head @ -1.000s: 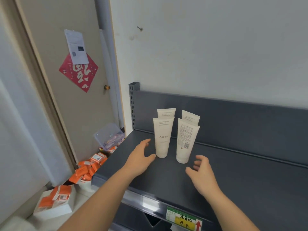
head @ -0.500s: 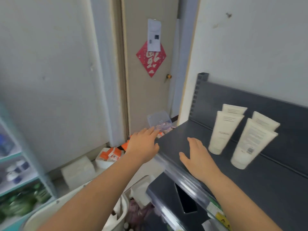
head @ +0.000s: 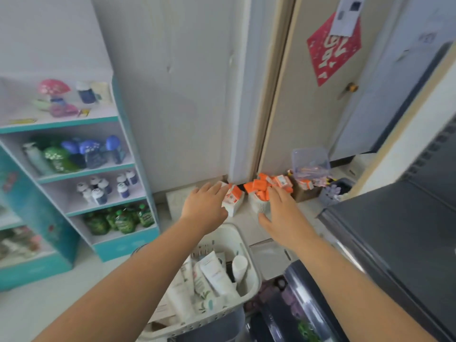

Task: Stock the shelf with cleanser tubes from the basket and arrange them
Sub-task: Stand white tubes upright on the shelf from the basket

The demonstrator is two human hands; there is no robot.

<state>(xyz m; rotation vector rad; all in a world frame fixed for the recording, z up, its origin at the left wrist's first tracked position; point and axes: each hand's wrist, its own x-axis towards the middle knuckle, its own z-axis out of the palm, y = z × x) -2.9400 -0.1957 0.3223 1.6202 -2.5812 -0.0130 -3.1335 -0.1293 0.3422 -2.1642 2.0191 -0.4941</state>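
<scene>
A pale grey basket stands on the floor below my arms, holding several white cleanser tubes. My left hand hovers above the basket's far rim, fingers spread, holding nothing. My right hand hangs beside it to the right, also spread and empty. The dark grey shelf fills the right edge of the view; the tubes standing on it are out of frame.
A teal and white rack with bottles stands at left. Orange and white boxes lie piled on the floor by a door with a red paper sign. A clear plastic tub sits beside them.
My view has swung left and down, away from the shelf and its standing tubes. Both hands have left the shelf edge and now hang over the basket.
</scene>
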